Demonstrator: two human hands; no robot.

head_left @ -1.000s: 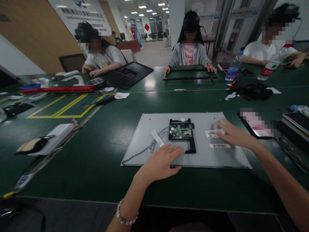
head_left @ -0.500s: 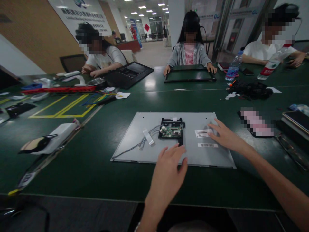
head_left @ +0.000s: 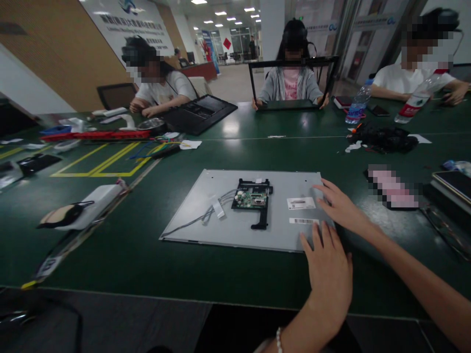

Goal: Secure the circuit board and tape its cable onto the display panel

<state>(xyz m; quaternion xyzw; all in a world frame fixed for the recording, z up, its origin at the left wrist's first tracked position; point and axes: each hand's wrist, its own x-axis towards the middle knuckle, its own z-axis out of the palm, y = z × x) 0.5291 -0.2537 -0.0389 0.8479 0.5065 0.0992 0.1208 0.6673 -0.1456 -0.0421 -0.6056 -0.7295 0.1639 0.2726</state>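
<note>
A flat silver display panel (head_left: pixel 195 196) lies back side up on the green table in front of me. A green circuit board in a black bracket (head_left: pixel 252 198) sits near its middle, with grey cables (head_left: pixel 187 226) running to the lower left corner. My left hand (head_left: pixel 327 269), a beaded bracelet at its wrist, rests over the panel's lower right corner, fingers spread. My right hand (head_left: pixel 340 206) lies at the panel's right edge, fingers stretched toward a white label (head_left: pixel 300 203). A barcode sticker (head_left: pixel 302 221) shows between the hands.
Across the table a person holds up a black frame (head_left: pixel 253 86); two other people sit left and right. A black laptop-like shell (head_left: pixel 200 113), bottles (head_left: pixel 356 105), a black bundle (head_left: pixel 384 138), a pink phone (head_left: pixel 393 186) and a white power bank-like box (head_left: pixel 91 206) lie around.
My left hand has moved right, from the bracket to the panel's lower right corner. The panel has shifted slightly left in view. The person opposite has raised the black frame upright.
</note>
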